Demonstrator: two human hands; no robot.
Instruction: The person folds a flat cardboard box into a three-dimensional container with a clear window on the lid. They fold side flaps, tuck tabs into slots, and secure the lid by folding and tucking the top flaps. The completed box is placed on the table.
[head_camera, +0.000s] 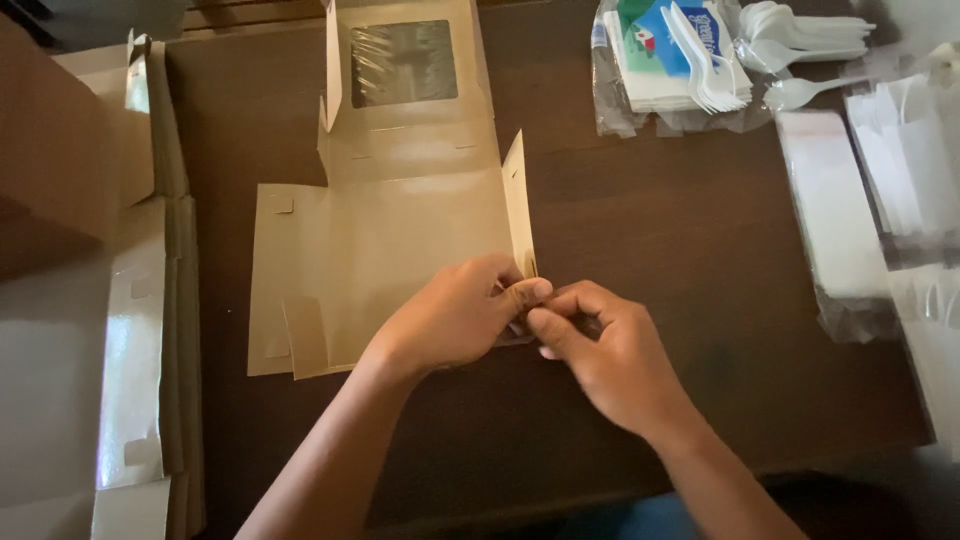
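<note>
Both hands pinching a corner of a flat kraft box blank

The left hand (455, 315) and right hand (600, 355) grip the near right corner of the cardboard box blank (385, 235), lying unfolded mid-bench (650, 230); thin, light card, likely stiff along creases but easily bent, best held at flap edges

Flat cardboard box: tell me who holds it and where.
Both hands, left hand and right hand, pinch the flat cardboard box at its near right corner flap.
</note>
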